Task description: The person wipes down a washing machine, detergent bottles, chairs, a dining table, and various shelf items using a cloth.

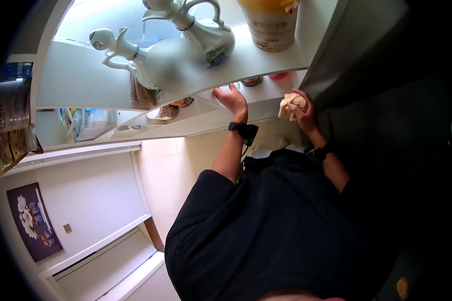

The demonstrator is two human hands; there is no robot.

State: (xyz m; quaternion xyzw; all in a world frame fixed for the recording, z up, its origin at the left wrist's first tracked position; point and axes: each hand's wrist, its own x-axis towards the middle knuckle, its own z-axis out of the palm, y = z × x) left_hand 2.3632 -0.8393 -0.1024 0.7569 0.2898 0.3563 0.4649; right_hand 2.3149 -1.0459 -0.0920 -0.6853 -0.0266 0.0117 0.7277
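My right hand [304, 113] is closed around a crumpled beige cloth [292, 106] in front of the shelf unit's right end. My left hand [232, 101] reaches to the lower shelf, its fingers at a white object [231, 88] that is partly hidden by the hand and the shelf above. Whether the fingers grip it, I cannot tell. Just right of it on the same shelf stand a dark jar [252, 81] and a red item [278, 76], both partly covered by the upper shelf [245, 71].
Above my hands, the upper shelf holds a large porcelain ewer [211, 35], a smaller porcelain ewer [126, 50] and a plastic tub [273, 30]. Jars [167, 111] and bagged goods [73, 122] stand further left. A dark panel [346, 49] borders the shelves at right.
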